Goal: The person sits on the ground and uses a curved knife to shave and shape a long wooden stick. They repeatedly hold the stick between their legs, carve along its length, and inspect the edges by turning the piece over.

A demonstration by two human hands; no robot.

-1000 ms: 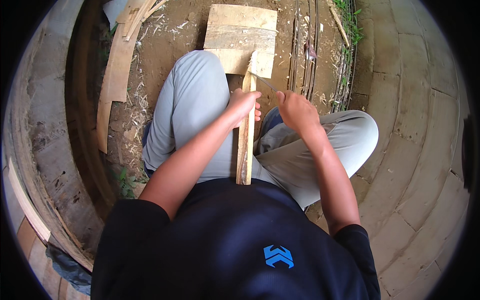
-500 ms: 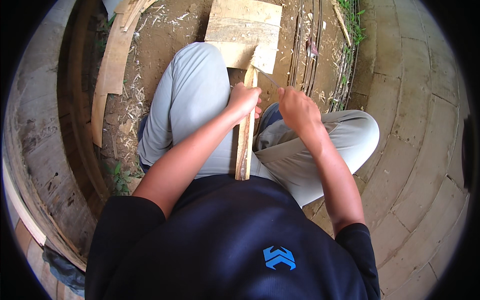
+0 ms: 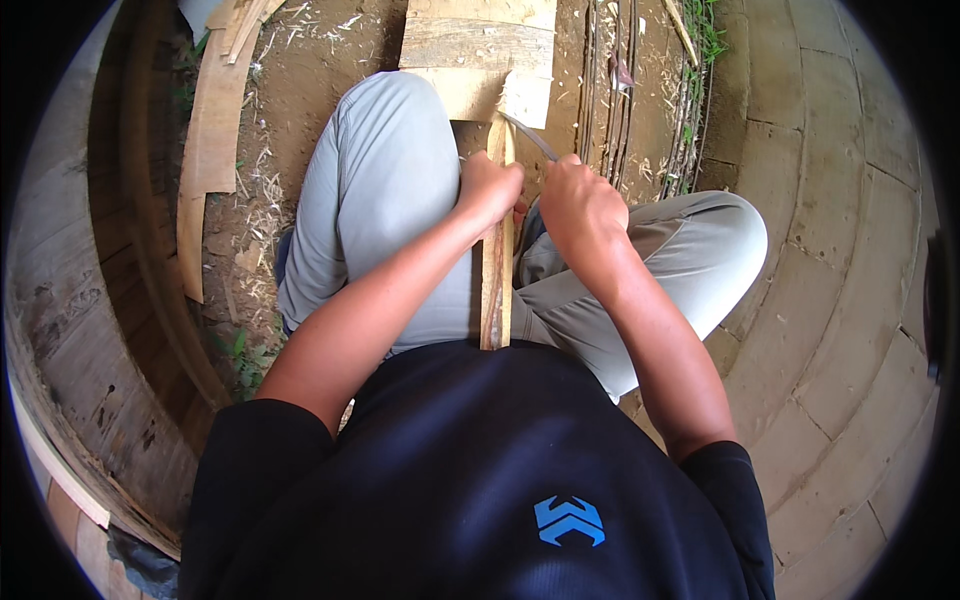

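Observation:
A long, pale strip of wood [image 3: 495,290] runs from my waist out between my knees, its far end over a board. My left hand [image 3: 490,187] is closed round the strip at about its middle. On the right, my right hand [image 3: 583,205] is wrapped round the handle of a knife, and the handle is hidden in the fist. The narrow, slightly curved knife blade [image 3: 534,138] slants up and left, its tip at the strip's far end. Light wood shavings [image 3: 508,92] sit at that end.
A flat wooden board [image 3: 470,45] lies on bare soil ahead. Thin wood sheets [image 3: 212,140] and scattered shavings are at left, beside a large weathered timber [image 3: 75,270]. Long thin rods [image 3: 607,90] lie right of the board. Paving blocks [image 3: 810,270] cover the right side.
My right hand has shifted slightly left, closer to the strip, and the blade now shows more of its flat side. My left hand keeps its hold. The whole view has tilted slightly.

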